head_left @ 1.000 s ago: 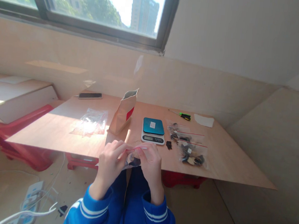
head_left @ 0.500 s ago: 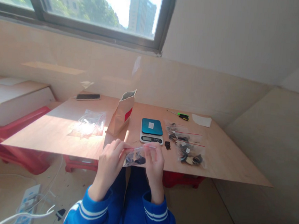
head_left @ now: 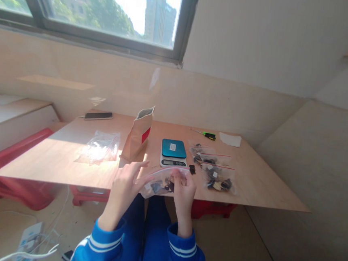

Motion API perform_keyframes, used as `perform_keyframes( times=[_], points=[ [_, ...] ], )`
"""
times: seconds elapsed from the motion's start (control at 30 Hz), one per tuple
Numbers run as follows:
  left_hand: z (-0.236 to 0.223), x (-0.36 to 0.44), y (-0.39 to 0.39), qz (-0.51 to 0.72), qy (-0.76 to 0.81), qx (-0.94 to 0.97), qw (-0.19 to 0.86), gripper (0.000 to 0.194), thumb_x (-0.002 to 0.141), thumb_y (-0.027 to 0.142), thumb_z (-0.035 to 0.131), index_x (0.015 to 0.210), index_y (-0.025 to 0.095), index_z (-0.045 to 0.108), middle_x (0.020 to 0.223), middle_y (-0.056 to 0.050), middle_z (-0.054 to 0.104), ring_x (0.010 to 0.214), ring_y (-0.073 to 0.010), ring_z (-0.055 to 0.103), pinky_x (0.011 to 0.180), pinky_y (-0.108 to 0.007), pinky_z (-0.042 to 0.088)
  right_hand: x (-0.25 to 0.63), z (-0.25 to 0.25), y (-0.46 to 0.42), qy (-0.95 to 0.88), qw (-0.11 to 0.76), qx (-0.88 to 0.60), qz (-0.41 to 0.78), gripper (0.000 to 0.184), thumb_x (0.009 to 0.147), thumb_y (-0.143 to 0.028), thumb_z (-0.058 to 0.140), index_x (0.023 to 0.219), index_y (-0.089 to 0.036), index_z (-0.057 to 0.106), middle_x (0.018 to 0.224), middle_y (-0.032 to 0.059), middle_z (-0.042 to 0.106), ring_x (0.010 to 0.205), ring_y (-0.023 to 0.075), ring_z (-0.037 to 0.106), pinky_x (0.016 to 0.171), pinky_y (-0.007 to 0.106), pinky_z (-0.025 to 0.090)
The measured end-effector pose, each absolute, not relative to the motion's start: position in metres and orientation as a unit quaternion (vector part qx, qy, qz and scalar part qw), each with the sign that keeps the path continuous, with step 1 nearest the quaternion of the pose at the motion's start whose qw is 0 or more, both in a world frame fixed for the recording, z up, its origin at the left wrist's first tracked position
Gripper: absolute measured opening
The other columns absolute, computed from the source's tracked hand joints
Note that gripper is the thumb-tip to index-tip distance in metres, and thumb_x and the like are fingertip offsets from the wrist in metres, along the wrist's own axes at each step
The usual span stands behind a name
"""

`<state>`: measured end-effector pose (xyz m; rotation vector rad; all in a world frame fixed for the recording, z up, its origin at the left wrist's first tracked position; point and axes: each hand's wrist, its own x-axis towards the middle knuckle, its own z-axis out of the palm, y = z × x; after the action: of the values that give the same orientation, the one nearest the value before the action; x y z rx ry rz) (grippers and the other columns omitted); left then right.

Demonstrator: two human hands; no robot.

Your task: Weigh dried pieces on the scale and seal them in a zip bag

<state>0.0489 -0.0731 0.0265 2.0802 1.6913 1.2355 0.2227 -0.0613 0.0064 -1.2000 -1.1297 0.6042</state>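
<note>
A small clear zip bag with dark pieces inside is held over the near edge of the wooden table. My right hand pinches the bag at its right side, fingers closed on it. My left hand touches the bag's left end with a fingertip or two, while its other fingers are spread and raised. Both sleeves are blue with white stripes.
On the table stand a brown paper pouch, a blue-topped scale, filled zip bags, a pile of empty clear bags, a phone, a green screwdriver and white paper. A power strip lies on the floor.
My left hand's fingers have opened and spread, loosening from the bag's top edge. The bag has tipped flatter and shifted slightly right. The view has drifted a little.
</note>
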Motion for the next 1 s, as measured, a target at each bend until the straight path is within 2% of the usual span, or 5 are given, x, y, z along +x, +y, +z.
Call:
perform_keyframes(
  times=[0.13, 0.27, 0.47, 0.67, 1.0],
  points=[
    [0.024, 0.031, -0.070, 0.439, 0.517, 0.698, 0.232, 0.033, 0.093, 0.041, 0.043, 0.093, 0.022, 0.070, 0.096, -0.005, 0.073, 0.091, -0.0203, 0.066, 0.082, -0.032, 0.049, 0.236, 0.009, -0.058, -0.419, 0.685, -0.539, 0.254, 0.036, 0.080, -0.053, 0.062, 0.078, -0.017, 0.062, 0.071, 0.0053, 0.070, 0.068, 0.0203, 0.066, 0.065, 0.033, 0.052],
    [0.026, 0.033, -0.071, 0.473, 0.525, 0.641, 0.302, 0.034, 0.088, 0.046, 0.051, 0.108, 0.023, 0.068, 0.105, -0.005, 0.073, 0.093, -0.0210, 0.067, 0.080, -0.030, 0.051, 0.245, 0.009, -0.055, -0.412, 0.684, -0.544, 0.257, 0.036, 0.079, -0.053, 0.063, 0.081, -0.017, 0.063, 0.071, 0.0054, 0.071, 0.067, 0.0203, 0.066, 0.064, 0.033, 0.053],
    [0.026, 0.048, -0.074, 0.514, 0.546, 0.602, 0.273, 0.035, 0.088, 0.047, 0.050, 0.071, 0.020, 0.065, 0.070, -0.001, 0.069, 0.074, -0.0187, 0.065, 0.071, -0.027, 0.048, 0.238, 0.008, -0.057, -0.455, 0.655, -0.542, 0.266, 0.035, 0.082, -0.052, 0.060, 0.078, -0.017, 0.062, 0.070, 0.0042, 0.069, 0.068, 0.0191, 0.065, 0.066, 0.032, 0.052],
    [0.020, 0.053, -0.068, 0.522, 0.578, 0.554, 0.295, 0.039, 0.087, 0.053, 0.048, 0.073, 0.020, 0.063, 0.061, 0.001, 0.063, 0.061, -0.0165, 0.061, 0.057, -0.025, 0.044, 0.232, 0.009, -0.057, -0.473, 0.632, -0.554, 0.264, 0.038, 0.083, -0.055, 0.056, 0.076, -0.018, 0.059, 0.064, 0.0016, 0.064, 0.061, 0.0170, 0.060, 0.062, 0.029, 0.048],
    [0.003, 0.036, -0.055, 0.517, 0.585, 0.539, 0.317, 0.048, 0.086, 0.058, 0.044, 0.067, 0.019, 0.064, 0.067, -0.003, 0.068, 0.062, -0.0186, 0.062, 0.061, -0.029, 0.051, 0.369, -0.031, -0.039, -0.352, 0.576, -0.738, -0.004, 0.050, 0.082, -0.066, 0.044, 0.076, -0.018, 0.056, 0.071, 0.0124, 0.065, 0.070, 0.0270, 0.061, 0.064, 0.036, 0.044]
  ],
)
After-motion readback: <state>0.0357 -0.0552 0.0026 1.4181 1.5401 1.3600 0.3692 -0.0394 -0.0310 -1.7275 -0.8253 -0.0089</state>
